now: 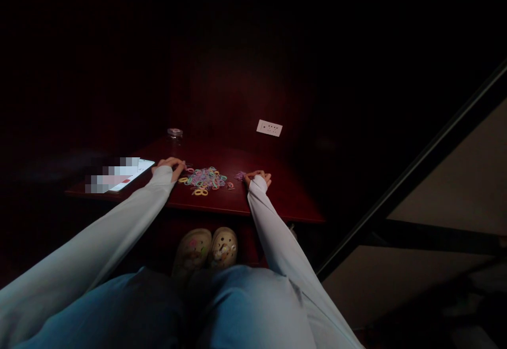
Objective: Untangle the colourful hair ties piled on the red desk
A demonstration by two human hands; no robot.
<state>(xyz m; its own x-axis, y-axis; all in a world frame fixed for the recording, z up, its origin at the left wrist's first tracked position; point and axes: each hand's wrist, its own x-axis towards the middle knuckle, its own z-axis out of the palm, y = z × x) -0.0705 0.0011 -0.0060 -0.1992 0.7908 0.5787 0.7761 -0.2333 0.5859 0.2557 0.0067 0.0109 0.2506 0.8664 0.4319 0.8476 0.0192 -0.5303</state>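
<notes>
A loose pile of small pastel hair ties (206,178) in purple, pink, yellow and green lies on the dark red tabletop (222,204). My left hand (170,166) is at the pile's left edge, fingers bent together; whatever is between the fingertips is too small to make out. To the right of the pile, my right hand (260,177) is closed in a pinch at a small bunch of purple hair ties (240,176). A single pink hair tie (230,185) lies apart, between the pile and my right hand.
A lit phone (132,175), partly blurred out, lies left of my left hand. Farther back stands a small clear jar (175,133) with a lid. A white power socket (270,128) sits on the back wall. Below the table edge are clogs (224,246).
</notes>
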